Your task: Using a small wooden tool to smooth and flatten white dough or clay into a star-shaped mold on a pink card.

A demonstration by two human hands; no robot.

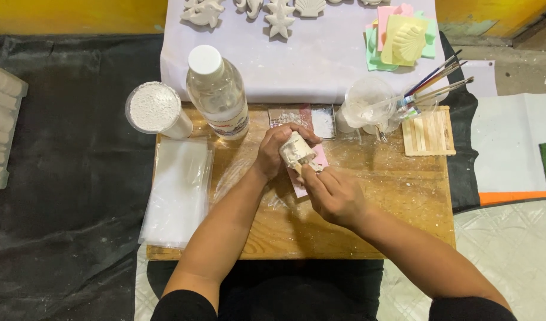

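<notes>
My left hand grips a small white plaster-caked mould over the middle of a wooden board. My right hand touches the mould's lower edge with its fingertips and seems to pinch it. Under both hands lies a pink sheet. Whether the mould holds a cast piece is hidden by my fingers.
A clear bottle with a white cap and a cup of white powder stand at the board's back left. Plastic bags lie left. A clear mixing cup, brushes and a stick mat sit right. White sea-shaped casts rest on paper behind.
</notes>
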